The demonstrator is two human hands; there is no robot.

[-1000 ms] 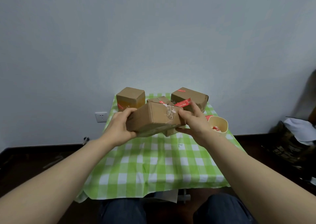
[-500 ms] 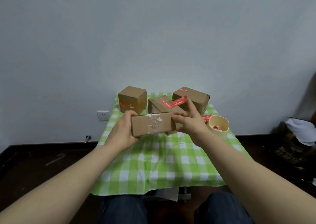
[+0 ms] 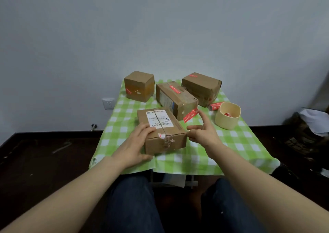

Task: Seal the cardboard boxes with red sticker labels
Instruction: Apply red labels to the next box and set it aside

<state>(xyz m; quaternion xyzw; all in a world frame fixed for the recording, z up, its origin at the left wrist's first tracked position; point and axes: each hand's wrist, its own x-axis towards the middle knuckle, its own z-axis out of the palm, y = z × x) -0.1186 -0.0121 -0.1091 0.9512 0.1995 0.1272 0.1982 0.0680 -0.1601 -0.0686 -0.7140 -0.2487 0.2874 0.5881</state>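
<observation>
Near box (image 3: pixel 161 131) lies flat on the bench (image 3: pixel 231 143), near centre, white shipping label uppermost, torn tape residue on its near face. Left hand (image 3: pixel 138 143) grips its near left corner: fingers (image 3: pixel 146 128) curled over the top, thumb under the near edge. Right hand (image 3: pixel 203 131) is at the box's right near corner, fingers apart; thumb extended toward the top edge. Red sticker label (image 3: pixel 190 115) hangs from the raised index fingertip, not yet on the box.

Far side: cube box (image 3: pixel 139 86) at left, middle box (image 3: pixel 175 99) and far right box (image 3: pixel 201 88), each bearing red labels. Label roll (image 3: pixel 216 106) lies just beside the cream cup (image 3: pixel 227 115), right of the middle box.
</observation>
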